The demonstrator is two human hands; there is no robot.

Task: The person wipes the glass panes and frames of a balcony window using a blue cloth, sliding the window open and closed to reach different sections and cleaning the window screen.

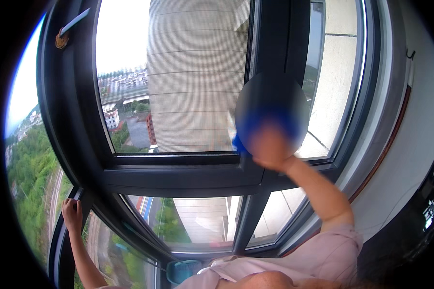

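Before me stands a dark-framed window, its mullion (280,39) between a screened pane and a narrower pane. My right hand (271,148) is raised to the lower part of this mullion, with a blue cloth-like piece (239,144) under and around the fingers. A round blur covers most of that hand, so the exact grip is hidden. Away to the left, my left hand (72,213) rests with curled fingers over the dark frame rail (59,238) of the side window.
A light window handle (75,22) sticks out at upper left, with a brown item (62,40) at its base. The insect screen (199,83) spans the middle pane. Low down is a teal dustpan (182,271). A reddish-brown hooked pole (394,130) leans along the right wall.
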